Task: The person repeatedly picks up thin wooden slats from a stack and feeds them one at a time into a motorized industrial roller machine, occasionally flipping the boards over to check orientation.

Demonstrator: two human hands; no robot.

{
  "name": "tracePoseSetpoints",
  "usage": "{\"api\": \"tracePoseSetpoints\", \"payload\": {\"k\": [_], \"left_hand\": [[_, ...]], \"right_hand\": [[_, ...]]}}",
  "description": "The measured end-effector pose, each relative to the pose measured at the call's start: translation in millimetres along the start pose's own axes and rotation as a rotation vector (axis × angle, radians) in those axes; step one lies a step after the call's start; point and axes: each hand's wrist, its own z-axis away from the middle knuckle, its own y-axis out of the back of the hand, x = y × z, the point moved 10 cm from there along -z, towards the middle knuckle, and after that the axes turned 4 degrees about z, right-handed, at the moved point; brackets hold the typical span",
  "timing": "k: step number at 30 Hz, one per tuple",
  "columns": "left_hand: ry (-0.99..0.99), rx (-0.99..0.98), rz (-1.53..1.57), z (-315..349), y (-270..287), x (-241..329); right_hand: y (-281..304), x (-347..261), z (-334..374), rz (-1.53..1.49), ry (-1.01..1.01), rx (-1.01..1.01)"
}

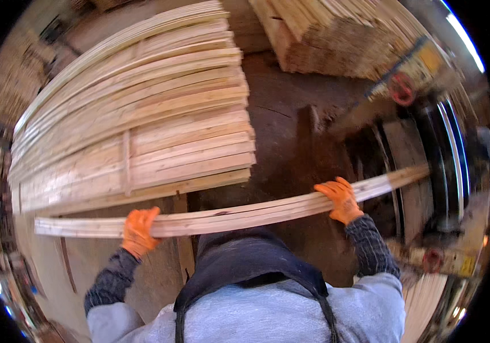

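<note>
A bundle of long pale wooden boards (pixel 239 216) lies crosswise in front of my body, its left end free and its right end reaching to a machine. My left hand (pixel 140 231), in an orange glove, grips the boards near their left end. Farther right, my right hand (pixel 339 200), also orange-gloved, is closed over them short of the machine, with its fingers over the far edge. Both palms and the undersides of the boards are hidden.
A large stack of planks (pixel 136 114) fills the far left, close beyond the boards. Another lumber stack (pixel 336 46) stands at the far right. On the right is a machine with a dark roller (pixel 442 166), a red handwheel (pixel 401 88) and a second red wheel (pixel 432 260).
</note>
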Motion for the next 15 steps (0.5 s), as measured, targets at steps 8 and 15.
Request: {"api": "tracePoseSetpoints", "payload": {"k": [8, 15], "left_hand": [[0.160, 0.012, 0.040, -31.5, -18.9, -17.3], [0.125, -0.130, 0.101, -81.1, -35.6, 76.8]], "right_hand": [[16.0, 32.8, -9.6, 0.162, -0.154, 0.137], [0.3, -179.3, -96.2, -0.233, 0.467, 0.040]]}}
